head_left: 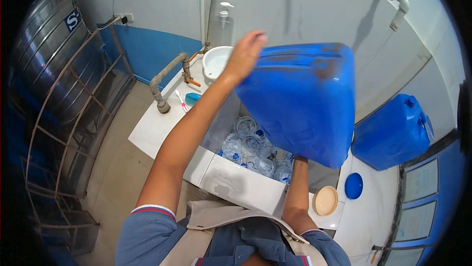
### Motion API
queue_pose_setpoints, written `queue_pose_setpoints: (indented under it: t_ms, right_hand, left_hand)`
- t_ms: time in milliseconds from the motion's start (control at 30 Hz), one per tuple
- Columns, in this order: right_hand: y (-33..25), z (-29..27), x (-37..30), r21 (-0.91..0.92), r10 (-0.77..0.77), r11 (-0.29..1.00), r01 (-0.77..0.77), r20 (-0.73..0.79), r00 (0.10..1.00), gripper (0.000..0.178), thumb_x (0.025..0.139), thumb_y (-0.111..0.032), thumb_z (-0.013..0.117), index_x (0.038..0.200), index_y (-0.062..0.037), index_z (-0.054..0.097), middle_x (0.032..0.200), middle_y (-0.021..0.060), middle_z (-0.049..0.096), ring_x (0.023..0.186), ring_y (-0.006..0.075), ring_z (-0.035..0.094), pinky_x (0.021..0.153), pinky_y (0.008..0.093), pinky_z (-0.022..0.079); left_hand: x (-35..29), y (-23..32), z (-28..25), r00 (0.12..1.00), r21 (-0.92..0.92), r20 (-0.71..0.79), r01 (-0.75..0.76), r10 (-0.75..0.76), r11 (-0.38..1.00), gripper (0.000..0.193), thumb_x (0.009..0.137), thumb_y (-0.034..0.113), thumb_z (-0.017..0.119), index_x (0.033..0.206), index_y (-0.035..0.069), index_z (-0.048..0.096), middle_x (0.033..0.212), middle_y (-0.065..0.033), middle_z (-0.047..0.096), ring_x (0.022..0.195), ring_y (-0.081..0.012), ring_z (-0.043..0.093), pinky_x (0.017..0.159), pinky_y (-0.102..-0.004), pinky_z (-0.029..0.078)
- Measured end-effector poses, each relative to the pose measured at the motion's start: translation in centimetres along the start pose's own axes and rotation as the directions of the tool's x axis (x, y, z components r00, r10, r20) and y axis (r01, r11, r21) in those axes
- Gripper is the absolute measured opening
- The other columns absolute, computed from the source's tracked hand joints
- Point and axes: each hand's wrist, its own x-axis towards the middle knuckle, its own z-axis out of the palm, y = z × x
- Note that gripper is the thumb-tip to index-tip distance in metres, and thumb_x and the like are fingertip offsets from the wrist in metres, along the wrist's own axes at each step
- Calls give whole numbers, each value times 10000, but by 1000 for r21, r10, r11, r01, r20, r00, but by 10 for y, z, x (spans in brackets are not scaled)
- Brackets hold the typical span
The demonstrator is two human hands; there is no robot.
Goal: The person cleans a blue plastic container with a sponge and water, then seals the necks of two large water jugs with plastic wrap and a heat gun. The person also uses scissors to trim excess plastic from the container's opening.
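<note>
A big blue plastic jerrycan (300, 103) is held tilted in the air over a sink basin (324, 172), its upper face scuffed and dirty. My left hand (246, 57) is against its upper left corner, fingers stretched out and slightly blurred. Under the jerrycan's lower edge goes my right hand (301, 159), supporting it from below; its fingers are hidden. Several clear round plastic containers (253, 145), some with blue parts, fill the basin beneath.
Another blue jerrycan (391, 130) stands at right, near a blue lid (353, 186) and a beige bowl (325, 200). On the left counter are a metal tap pipe (169, 71), a toothbrush (181, 101), a white basin (211, 71) and a pump bottle (224, 30). A metal tank (64, 54) stands behind a rack.
</note>
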Motion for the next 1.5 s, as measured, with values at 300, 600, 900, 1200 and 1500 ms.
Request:
queue_pose_setpoints:
  t_ms: [300,600,900,1200,1500]
  right_hand:
    - [-21,8,-15,-154,-150,979,132,-108,983,404,852,-294,463,1070,30,564,1032,213,597,932,337,594,813,424,462]
    - [-20,2,-22,-189,-183,969,161,-108,977,399,884,-284,435,1124,18,536,1086,188,580,972,304,579,846,404,454]
    - [-6,-10,-13,-226,-178,962,151,-102,979,396,916,-273,407,1177,6,507,1140,164,564,1013,271,564,878,383,445]
    - [-4,-15,-22,-261,-178,954,146,-103,979,396,947,-263,380,1231,-5,479,1194,140,547,1054,238,549,910,363,436]
    - [-10,-15,-23,94,-6,996,8,-18,1000,410,950,-271,378,1264,-15,445,1240,134,508,1109,239,499,952,366,398]
  left_hand:
    - [-40,-195,-122,598,-295,-568,493,-565,818,142,814,115,526,928,30,514,692,-55,482,537,-133,445,512,-271,432]
    - [-7,-196,-179,646,-653,-437,251,-626,715,136,887,145,549,889,17,506,698,-68,510,567,-169,548,577,-290,534]
    - [0,-207,-188,606,-603,-520,239,-602,761,338,909,283,545,1094,15,455,887,-126,505,741,-218,563,675,-322,536]
    - [2,-208,-188,605,-597,-517,252,-606,761,329,906,288,549,1089,30,455,850,-122,516,696,-200,563,630,-307,536]
    - [2,-213,-194,601,-589,-535,239,-594,772,308,904,290,555,1073,46,472,819,-108,529,680,-190,564,615,-309,533]
